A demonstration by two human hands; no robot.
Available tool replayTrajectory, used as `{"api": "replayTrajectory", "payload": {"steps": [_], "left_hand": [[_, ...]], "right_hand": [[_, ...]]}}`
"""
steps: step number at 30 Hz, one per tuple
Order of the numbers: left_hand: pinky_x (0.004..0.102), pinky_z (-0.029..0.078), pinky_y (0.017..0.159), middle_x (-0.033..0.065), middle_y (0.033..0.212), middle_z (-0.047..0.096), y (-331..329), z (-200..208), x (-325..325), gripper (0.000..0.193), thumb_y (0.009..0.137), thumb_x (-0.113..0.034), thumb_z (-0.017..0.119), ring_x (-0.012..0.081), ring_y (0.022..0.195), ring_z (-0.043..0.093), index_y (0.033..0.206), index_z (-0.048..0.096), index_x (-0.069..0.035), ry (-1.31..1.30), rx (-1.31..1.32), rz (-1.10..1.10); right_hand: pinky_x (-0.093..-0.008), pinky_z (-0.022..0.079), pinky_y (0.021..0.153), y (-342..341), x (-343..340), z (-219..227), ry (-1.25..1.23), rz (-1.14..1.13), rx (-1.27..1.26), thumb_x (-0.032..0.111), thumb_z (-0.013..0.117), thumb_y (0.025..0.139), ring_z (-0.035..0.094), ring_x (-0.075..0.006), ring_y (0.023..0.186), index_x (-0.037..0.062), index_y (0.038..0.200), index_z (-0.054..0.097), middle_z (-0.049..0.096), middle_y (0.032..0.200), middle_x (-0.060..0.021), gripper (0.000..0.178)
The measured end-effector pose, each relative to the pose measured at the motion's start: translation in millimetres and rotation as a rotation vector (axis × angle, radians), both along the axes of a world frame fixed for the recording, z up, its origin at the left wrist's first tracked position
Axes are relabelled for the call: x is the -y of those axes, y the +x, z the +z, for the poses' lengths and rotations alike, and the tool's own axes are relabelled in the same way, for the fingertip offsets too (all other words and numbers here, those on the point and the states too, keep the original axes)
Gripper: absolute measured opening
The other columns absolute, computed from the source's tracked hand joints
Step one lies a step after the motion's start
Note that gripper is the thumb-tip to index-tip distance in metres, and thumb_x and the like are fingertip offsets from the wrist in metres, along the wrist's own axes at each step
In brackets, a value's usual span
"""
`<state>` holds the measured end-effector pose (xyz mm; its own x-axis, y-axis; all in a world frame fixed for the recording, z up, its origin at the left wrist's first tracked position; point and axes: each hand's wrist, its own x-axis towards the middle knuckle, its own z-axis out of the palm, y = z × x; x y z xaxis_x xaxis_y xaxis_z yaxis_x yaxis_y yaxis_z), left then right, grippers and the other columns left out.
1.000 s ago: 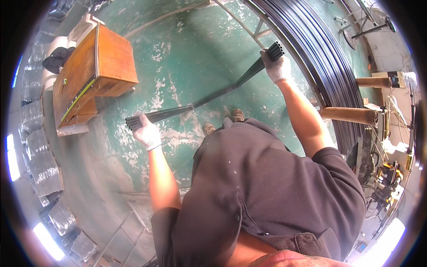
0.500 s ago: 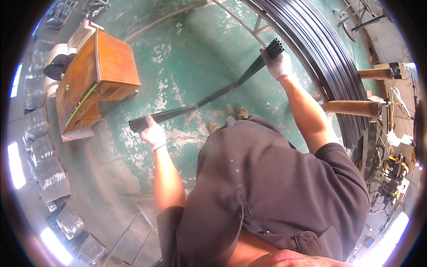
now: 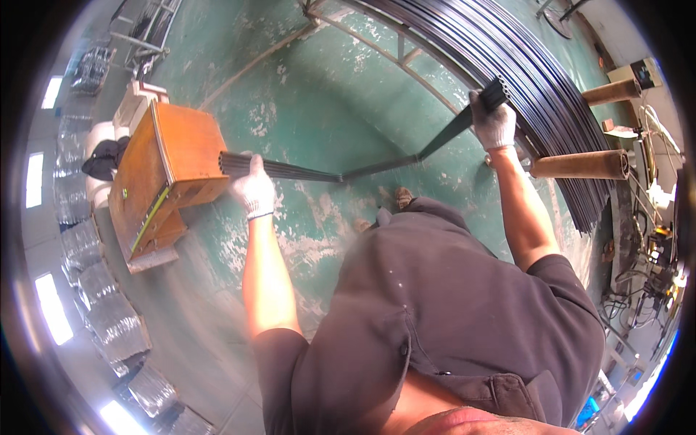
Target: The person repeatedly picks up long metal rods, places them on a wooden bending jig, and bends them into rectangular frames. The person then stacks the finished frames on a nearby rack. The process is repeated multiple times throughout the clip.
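A bundle of thin black tubes (image 3: 384, 167) stretches across in front of me, with its middle stretch hanging lower than both ends. My left hand (image 3: 254, 190), in a white knit glove, is closed round the left end, where the open tube ends show beside a wooden cabinet (image 3: 192, 138); I cannot tell whether they touch it. Closed round the right end is my right hand (image 3: 495, 125), gloved the same way, with the round tube mouths sticking out past its fingers. That hand is close to a rack loaded with long black tubes (image 3: 536, 94).
Two brown padded posts (image 3: 580, 165) jut out beside the long tubes at the right. A thin metal frame bar (image 3: 380, 52) runs along the rack's near side. Wrapped packs (image 3: 109, 319) line the far left. Worn green floor (image 3: 304, 109) lies below me.
My view has shifted. The left hand has come up beside the wooden cabinet with its end of the tubes. My right hand has shifted right, nearer the racked tubes. Both keep their hold.
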<state>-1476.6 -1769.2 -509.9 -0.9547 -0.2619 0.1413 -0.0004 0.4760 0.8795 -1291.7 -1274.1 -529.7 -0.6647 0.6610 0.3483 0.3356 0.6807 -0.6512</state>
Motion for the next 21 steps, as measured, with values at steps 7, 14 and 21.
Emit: {"api": "replayTrajectory", "payload": {"steps": [7,14,21], "left_hand": [[0.0356,0.06,0.092,0.0106,0.104,0.082,-89.4,19.3,-141.8,0.02,0.092,-0.008,0.082,0.0221,0.095,0.079,0.111,0.079,-0.001,-0.021,0.023,-0.371],[0.0338,0.06,0.091,0.0088,0.101,0.082,-166.2,10.6,-268.8,0.02,0.091,-0.007,0.083,0.0189,0.094,0.078,0.11,0.078,0.001,-0.008,-0.085,-0.692],[0.0367,0.06,0.092,0.011,0.101,0.084,-225.9,-1.5,-376.9,0.021,0.092,-0.013,0.084,0.0224,0.095,0.08,0.108,0.08,-0.001,-0.178,-0.199,-0.869]], "right_hand": [[-0.0486,0.057,0.066,65.2,-65.7,0.5,0.194,-0.285,-0.013,0.047,0.076,0.102,0.074,-0.043,0.071,0.0037,0.082,0.076,0.073,0.075,-0.0218,0.048],[-0.0474,0.06,0.078,87.3,-84.8,5.4,0.051,-0.622,0.058,0.049,0.077,0.101,0.079,-0.0423,0.09,0.0046,0.1,0.083,0.079,0.088,-0.0233,0.044],[-0.0433,0.06,0.082,81.3,-77.4,6.3,-0.02,-0.887,-0.062,0.043,0.079,0.1,0.081,-0.0361,0.095,0.0051,0.102,0.083,0.08,0.092,-0.0221,0.038]]}}
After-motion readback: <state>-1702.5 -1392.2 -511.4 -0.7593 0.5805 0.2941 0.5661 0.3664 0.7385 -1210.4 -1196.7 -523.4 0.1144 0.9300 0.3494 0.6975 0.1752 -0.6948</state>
